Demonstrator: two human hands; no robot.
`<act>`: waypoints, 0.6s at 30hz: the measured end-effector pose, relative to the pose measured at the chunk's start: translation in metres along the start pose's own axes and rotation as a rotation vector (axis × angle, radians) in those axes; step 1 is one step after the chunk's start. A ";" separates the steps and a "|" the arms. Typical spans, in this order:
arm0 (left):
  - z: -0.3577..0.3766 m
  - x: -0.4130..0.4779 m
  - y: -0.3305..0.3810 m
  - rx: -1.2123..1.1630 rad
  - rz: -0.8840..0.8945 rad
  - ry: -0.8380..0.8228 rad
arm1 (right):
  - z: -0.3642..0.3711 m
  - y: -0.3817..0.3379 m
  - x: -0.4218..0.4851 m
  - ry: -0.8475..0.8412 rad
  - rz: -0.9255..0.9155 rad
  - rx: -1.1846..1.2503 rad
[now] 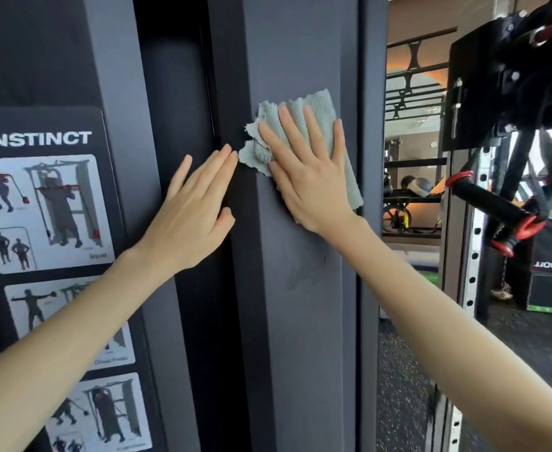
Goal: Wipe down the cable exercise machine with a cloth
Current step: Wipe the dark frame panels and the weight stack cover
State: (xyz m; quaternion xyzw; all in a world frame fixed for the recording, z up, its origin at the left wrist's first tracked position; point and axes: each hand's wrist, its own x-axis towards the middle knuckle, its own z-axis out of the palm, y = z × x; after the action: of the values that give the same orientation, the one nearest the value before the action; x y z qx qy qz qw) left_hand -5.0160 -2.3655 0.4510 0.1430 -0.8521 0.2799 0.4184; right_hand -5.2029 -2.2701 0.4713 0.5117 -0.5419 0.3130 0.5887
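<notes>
Chart (39, 223): far left, on the machine's dark panel. "INSTINCT" in white at top, w/ picture cards of exercise poses stacked below; one caption reads "Squat", the other captions too blurred to read.
Recess (176, 93): dark vertical slot btwn the chart side and the column.
L hand (193, 210): bare, released, fingers straight and close together, thumb out to the side. Holds nothing. Lies over the slot and the column's dark left edge; can't tell if the palm actually touches. Fingertips just beside the cloth's crumpled left corner; contact unclear.
Cloth (320, 107): pale grey-green, fluffy, frayed edges. Flat against the column's front face at about mid-height of the view, left corner bunched, lower right corner sticking out past the wrist.
R hand (307, 177): flat on the cloth, fingers straight and spread, pressing it to the column. No curl, no pinch.
Column (300, 288): grey upright of the cable machine, center of view, runs top to bottom; faint smudges below the R hand.
Post (472, 262): right of the column, light upright w/ a row of holes.
Handle (493, 203): black grip w/ red end collars, tilted, hanging by the post.
Carriage (512, 76): black block upper right, red knob on top.
Floor (405, 370): dark speckled rubber, lower right.
Bkgd: gym gear on racks seen btwn column and post, blurred.
</notes>
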 end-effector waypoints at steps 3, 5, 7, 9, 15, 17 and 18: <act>0.000 -0.008 0.001 -0.044 0.038 -0.035 | 0.004 -0.014 -0.059 -0.025 -0.017 0.028; 0.002 -0.016 0.005 -0.027 0.083 -0.068 | 0.006 -0.023 -0.100 -0.068 -0.036 0.027; 0.006 -0.024 0.010 0.018 0.136 -0.112 | 0.007 -0.030 -0.132 -0.119 -0.067 0.018; 0.007 -0.029 0.013 0.050 0.158 -0.149 | 0.005 -0.031 -0.146 -0.163 -0.117 0.012; 0.007 -0.030 0.016 0.093 0.149 -0.159 | -0.004 -0.007 -0.067 -0.132 -0.094 0.012; 0.009 -0.032 0.020 0.067 0.131 -0.153 | -0.004 -0.003 -0.043 -0.096 -0.071 0.003; 0.010 -0.033 0.022 0.057 0.125 -0.147 | -0.002 -0.004 -0.039 -0.077 -0.057 0.005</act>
State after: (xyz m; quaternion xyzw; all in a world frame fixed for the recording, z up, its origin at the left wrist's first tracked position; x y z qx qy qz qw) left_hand -5.0125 -2.3539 0.4116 0.1213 -0.8795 0.3184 0.3322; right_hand -5.2067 -2.2618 0.4327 0.5400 -0.5483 0.2775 0.5750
